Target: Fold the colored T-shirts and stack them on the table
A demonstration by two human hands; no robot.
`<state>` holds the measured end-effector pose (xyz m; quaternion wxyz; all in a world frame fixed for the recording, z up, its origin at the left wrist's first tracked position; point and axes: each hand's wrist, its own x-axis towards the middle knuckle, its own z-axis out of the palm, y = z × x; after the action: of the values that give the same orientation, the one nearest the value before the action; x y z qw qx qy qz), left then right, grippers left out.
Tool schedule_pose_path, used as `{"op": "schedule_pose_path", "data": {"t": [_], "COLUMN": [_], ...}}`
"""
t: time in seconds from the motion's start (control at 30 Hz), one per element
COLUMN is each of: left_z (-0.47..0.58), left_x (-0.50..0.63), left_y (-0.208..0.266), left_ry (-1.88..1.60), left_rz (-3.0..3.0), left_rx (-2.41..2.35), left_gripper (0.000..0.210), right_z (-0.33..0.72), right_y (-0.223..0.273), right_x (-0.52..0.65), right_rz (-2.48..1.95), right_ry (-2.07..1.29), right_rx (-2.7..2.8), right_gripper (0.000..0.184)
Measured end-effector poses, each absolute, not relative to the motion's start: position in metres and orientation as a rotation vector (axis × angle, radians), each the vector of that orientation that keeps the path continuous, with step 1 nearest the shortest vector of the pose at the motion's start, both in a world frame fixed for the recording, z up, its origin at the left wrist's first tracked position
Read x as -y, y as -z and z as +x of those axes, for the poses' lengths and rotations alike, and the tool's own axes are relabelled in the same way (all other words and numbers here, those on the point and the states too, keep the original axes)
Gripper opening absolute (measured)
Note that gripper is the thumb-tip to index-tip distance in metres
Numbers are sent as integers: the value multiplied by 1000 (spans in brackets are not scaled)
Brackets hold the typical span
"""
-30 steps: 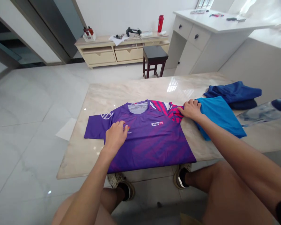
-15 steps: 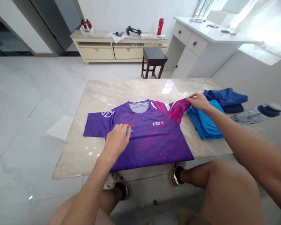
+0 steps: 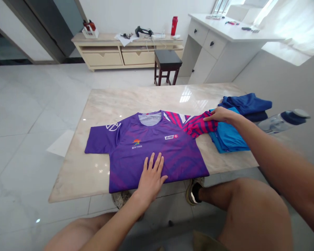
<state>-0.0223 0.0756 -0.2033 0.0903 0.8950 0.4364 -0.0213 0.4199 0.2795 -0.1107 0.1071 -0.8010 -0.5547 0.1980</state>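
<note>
A purple short-sleeved sports shirt (image 3: 151, 153) lies spread out, front up, on the marble-look table. Its left-side sleeve is plain purple with a white emblem, and the right-side sleeve (image 3: 193, 127) has pink and purple stripes. My left hand (image 3: 150, 179) rests palm down on the lower front of the shirt, fingers spread. Over at the striped sleeve, my right hand (image 3: 221, 115) lies on the cloth near the cuff, its fingers stretched toward the left. Part of the sleeve is under those fingers.
Beside my right forearm sit folded bright blue clothes (image 3: 229, 137), a darker blue garment (image 3: 246, 104) and a clear water bottle (image 3: 282, 120). The marble-look table (image 3: 75, 167) ends just before my knees. Beyond it stand a dark stool (image 3: 168, 61), a low cabinet (image 3: 102, 57) and a white desk (image 3: 219, 52).
My left hand has gone from the chest logo down to the lower front and spread its fingers. My right hand has let go of the cuff's edge and lies on the sleeve, which is flatter.
</note>
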Motion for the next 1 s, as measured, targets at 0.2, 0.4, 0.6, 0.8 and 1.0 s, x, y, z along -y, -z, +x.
{"op": "schedule_pose_path", "data": {"t": [0.2, 0.4, 0.6, 0.8, 1.0], "left_z": [-18, -5, -2, -15, -24], "left_x": [-60, -93, -106, -104, -93], "left_y": [185, 164, 157, 149, 141], "left_ry": [48, -146, -243, -336, -352], "left_rz": [2679, 2637, 2641, 2643, 2651], "left_rx": [-1247, -1119, -1112, -1184, -1193], "left_gripper": [51, 25, 22, 19, 18], "right_z": [418, 395, 370, 286, 258], "right_y": [122, 130, 119, 100, 97], "right_x": [-272, -253, -253, -277, -266], "right_rz": [-2455, -2232, -2373, -2293, -1696], "right_ry": [-480, -581, -73, -436, -1139], "right_rx": [1585, 1415, 1817, 1770, 1361], "right_gripper": [26, 21, 35, 23, 28]}}
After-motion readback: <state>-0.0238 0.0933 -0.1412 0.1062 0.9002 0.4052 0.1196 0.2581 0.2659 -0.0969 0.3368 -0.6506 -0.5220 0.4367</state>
